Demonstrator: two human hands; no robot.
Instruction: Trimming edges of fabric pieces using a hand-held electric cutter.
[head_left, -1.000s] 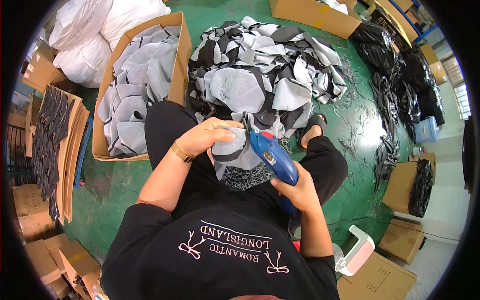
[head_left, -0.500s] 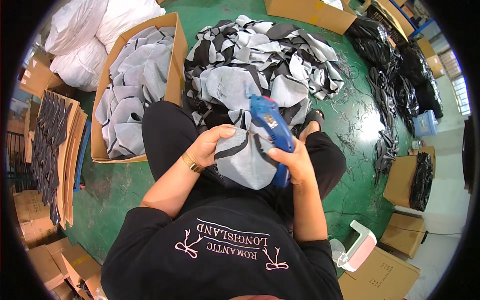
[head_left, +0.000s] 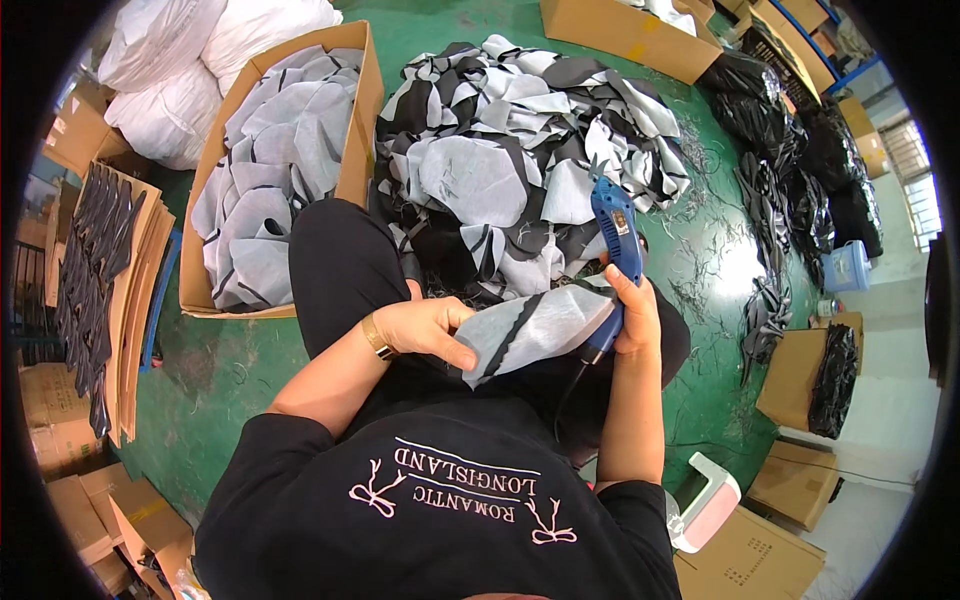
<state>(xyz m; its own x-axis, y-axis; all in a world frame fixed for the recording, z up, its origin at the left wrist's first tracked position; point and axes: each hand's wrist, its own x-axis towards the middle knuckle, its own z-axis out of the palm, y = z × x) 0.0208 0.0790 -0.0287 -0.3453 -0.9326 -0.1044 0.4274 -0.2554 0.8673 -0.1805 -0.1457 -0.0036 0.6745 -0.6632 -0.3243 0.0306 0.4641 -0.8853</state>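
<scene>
Cloth spanning between left hand, which is pinching one end, and right hand, which is gripping a blue cutter. Cutter carrying a small label, unreadable. Shirt showing pale lettering; carton bearing dark print.

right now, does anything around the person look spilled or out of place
Yes: thin dark scraps lie strewn over the green floor, right of the grey-and-black fabric pile, loose rather than gathered, so they look like litter. Nothing else stands out.

1 head-worn fisheye looks down from near the shirt toward the floor.
</scene>
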